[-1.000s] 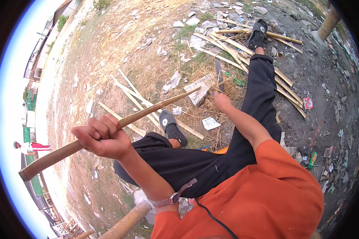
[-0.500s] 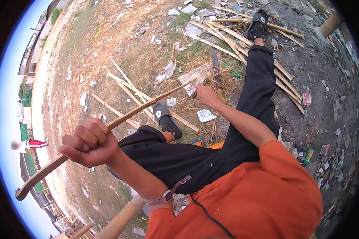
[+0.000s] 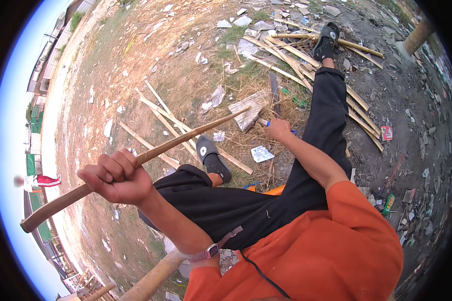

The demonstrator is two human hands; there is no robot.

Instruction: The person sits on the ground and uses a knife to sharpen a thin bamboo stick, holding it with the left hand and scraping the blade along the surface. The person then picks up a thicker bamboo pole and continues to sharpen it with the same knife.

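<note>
My left hand [image 3: 118, 178] is clenched around a long brown wooden stick [image 3: 186, 138], held up off the ground. Its thin end points toward a crumpled grey sheet [image 3: 248, 110]. A watch [image 3: 213, 249] sits on that wrist. My right hand [image 3: 278, 129] reaches down over my black trouser leg to the dry grass. It is closed at the base of a dark knife blade [image 3: 273, 93] that points away from me. I wear an orange shirt and black sandals.
Split bamboo strips [image 3: 306, 60] lie in a pile under my far foot, with more strips [image 3: 160, 118] on the dirt to the left. Paper litter [image 3: 261, 153] is scattered about. A thick bamboo pole [image 3: 150, 281] lies at the bottom, a post [image 3: 417, 35] stands at the top right, and a person [image 3: 35, 181] stands far left.
My left hand drew the stick a little back and down to the left, then brought its tip forward again. My right hand stayed at the knife on the ground.
</note>
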